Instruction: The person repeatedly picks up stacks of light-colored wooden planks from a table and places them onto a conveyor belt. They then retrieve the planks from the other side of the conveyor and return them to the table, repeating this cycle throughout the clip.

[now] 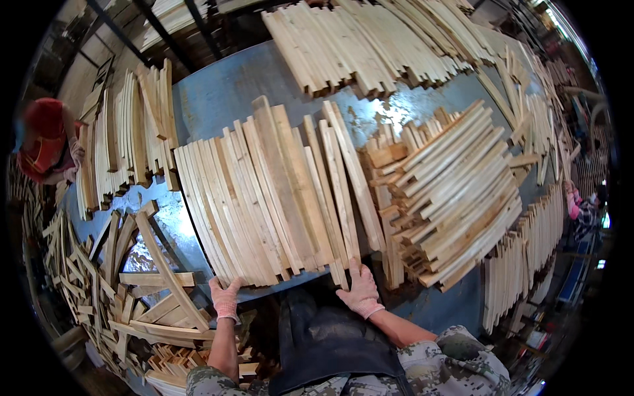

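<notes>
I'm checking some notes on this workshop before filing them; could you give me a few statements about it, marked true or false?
1. The left hand and right hand both wear pinkish gloves. True.
2. The middle row of wooden strips lies on a blue tabletop. True.
3. The right hand is at the row's far end. False: it is at the near end.
4. The person in red is at picture right. False: picture left.
5. The wearer's apron is dark. True.

Wide head-worn fisheye, left of pair, facing down from above; wooden strips [231, 204] near, mid-view.
</notes>
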A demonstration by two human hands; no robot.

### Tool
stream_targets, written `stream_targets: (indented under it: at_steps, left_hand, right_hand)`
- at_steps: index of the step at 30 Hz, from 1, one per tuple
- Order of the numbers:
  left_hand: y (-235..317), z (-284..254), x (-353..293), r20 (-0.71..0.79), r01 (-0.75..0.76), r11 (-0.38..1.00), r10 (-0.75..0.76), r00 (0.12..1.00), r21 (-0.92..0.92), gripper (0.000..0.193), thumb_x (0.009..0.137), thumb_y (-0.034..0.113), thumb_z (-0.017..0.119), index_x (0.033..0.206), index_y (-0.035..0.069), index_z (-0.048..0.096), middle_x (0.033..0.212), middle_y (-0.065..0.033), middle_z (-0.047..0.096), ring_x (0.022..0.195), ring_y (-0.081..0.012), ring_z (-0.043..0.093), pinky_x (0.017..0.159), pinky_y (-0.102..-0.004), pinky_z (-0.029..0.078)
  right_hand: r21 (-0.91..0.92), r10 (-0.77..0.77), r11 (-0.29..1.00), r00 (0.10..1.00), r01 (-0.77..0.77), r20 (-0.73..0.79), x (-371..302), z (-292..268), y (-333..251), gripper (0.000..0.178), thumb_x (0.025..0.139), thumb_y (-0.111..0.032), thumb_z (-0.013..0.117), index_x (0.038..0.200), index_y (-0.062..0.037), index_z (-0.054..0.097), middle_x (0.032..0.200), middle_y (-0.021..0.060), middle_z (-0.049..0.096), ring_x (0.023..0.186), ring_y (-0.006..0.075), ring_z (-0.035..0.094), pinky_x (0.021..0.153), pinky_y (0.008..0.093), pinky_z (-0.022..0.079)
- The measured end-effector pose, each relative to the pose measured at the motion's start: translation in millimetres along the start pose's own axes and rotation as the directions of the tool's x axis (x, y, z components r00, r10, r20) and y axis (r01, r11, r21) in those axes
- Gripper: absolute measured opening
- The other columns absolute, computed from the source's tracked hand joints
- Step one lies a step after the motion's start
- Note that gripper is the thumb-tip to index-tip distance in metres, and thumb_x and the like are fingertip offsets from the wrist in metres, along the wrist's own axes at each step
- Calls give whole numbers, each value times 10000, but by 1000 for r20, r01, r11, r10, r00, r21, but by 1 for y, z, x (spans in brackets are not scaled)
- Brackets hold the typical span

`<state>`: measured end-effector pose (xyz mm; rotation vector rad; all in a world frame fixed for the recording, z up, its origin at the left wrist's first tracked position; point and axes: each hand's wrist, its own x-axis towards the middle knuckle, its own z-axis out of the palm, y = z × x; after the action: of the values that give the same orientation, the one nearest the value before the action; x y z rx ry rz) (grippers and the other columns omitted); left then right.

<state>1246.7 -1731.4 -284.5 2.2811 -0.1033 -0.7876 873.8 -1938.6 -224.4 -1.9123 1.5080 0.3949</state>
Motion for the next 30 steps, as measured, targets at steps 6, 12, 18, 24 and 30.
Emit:
stream_targets:
  at_steps: [6, 12, 18, 24, 30]
  left_hand:
    - [53, -12, 6, 50, -89, 873, 75, 996, 479, 804, 875, 561, 831, 1345, -57, 623, 1265, -280, 743, 1201, -412, 715, 1040, -468, 534]
    - [54, -7, 42, 40, -123, 899, 117, 992, 420, 958, 944, 628, 723, 1589, -37, 478, 1497, -306, 620, 1399, -408, 606, 1184, -434, 449]
    - [92, -10, 81, 109, -156, 890, 120, 987, 428, 962, 1041, 647, 549, 1675, -39, 322, 1647, -301, 469, 1535, -409, 462, 1251, -414, 377]
    - [74, -12, 143, 213, -193, 800, 84, 974, 568, 1004, 1016, 816, 383, 1710, 95, 304, 1346, -320, 697, 1291, -500, 638, 1092, -537, 492]
    - [122, -12, 159, 194, -161, 775, 51, 980, 611, 1090, 975, 878, 373, 1704, 69, 308, 1277, -333, 722, 1240, -484, 678, 1063, -539, 504]
  right_hand:
    - [101, -175, 976, 972, 192, -155, 22, -52, 8, 927, 902, -396, 765, 1676, -98, 350, 1457, 239, 542, 1280, 479, 557, 1094, 554, 491]
    - [136, -55, 984, 928, 113, -367, 109, -63, 3, 990, 897, -406, 763, 1705, -91, 287, 1652, 254, 413, 1443, 496, 449, 1204, 581, 398]
    - [68, 119, 992, 942, -103, -314, 129, -63, -4, 1078, 899, -527, 753, 1741, -152, 195, 1608, 229, 443, 1371, 489, 508, 1150, 573, 435]
    - [379, 124, 925, 956, -14, -267, 130, -44, -5, 884, 958, -452, 715, 1686, -91, 368, 1426, 262, 633, 1293, 444, 613, 1112, 512, 486]
    - [361, -264, 836, 880, 413, -394, 177, -63, 6, 784, 1007, -301, 694, 1680, -47, 380, 1607, 268, 528, 1473, 399, 533, 1229, 420, 416]
